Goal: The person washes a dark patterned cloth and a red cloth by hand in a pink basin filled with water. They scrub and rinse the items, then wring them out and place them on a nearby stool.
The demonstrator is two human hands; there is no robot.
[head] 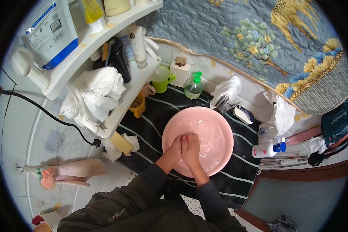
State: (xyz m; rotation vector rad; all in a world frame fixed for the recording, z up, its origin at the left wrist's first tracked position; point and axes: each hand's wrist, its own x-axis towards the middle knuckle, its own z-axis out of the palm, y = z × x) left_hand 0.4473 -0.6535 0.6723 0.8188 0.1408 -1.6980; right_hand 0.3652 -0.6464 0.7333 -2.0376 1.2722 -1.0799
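My left hand (174, 149) and my right hand (190, 149) are pressed together over a pink plastic basin (228, 142). Clear, rippling water (211, 139) fills its lower part, and my fingertips reach down to it. A small red thing (184, 139) shows between my thumbs; what it is cannot be made out. My fingers are mostly hidden behind the backs of my hands, so their grip does not show. The basin stands on a black countertop (153, 127) with white wavy lines.
Behind the basin stand a green-capped pump bottle (193, 88), a green mug (160, 79) and a blue-handled brush (243, 114). A white pump bottle (265, 150) lies to the right. The crowded white corner shelf (139, 82) overhangs the left side. A patterned quilted cloth (220, 37) hangs behind.
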